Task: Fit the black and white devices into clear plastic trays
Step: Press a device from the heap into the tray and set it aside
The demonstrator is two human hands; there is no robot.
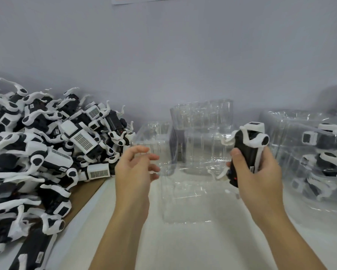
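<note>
My right hand (261, 172) grips a black and white device (247, 149) upright, its white end up, above the right side of a clear plastic tray (185, 203) lying on the white table. My left hand (134, 168) hovers over the tray's left edge with fingers loosely spread and nothing in it. A large heap of black and white devices (47, 152) covers the left of the table.
A stack of clear trays (200, 117) stands at the back middle against the wall. More clear trays with devices in them (309, 152) are piled on the right. A brown cardboard sheet (86, 193) lies under the heap.
</note>
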